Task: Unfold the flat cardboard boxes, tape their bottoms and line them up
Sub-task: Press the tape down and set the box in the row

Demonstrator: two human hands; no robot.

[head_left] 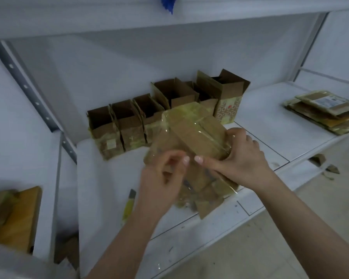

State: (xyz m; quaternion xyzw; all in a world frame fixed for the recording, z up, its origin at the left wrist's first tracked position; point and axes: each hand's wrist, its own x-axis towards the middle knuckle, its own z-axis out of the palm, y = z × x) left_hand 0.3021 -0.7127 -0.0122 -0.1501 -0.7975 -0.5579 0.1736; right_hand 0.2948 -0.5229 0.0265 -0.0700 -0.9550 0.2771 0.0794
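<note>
Box [189,135] at frame centre, upside down on the white shelf [109,178], bottom flaps closed and facing up, clear tape [197,129] strip running across the seam from 11 toward 5 o'clock. Left hand [165,172] at 7 o'clock of the box, fingers curled in a pinch; looks like it has the loose tape end, film too clear to be sure. Right hand [242,158] at 4 o'clock, fingers bent round the box edge, index finger stretched flat toward the left hand, pressing on the tape.

Step in hand, as I judge it: sealing the bottom. To do it well: keep the flaps butted tight with the right hand, pull the tape taut before laying it, rub along the seam from middle outward, wrap the ends down the side walls so it does not peel.

Row of finished boxes [155,113] stands open-topped at 12 o'clock, touching side by side. Flat stack [322,109] waits at 2 o'clock. Yellow cutter [129,204] lies at 7 o'clock, near the left wrist, handy for trimming the tape.
</note>
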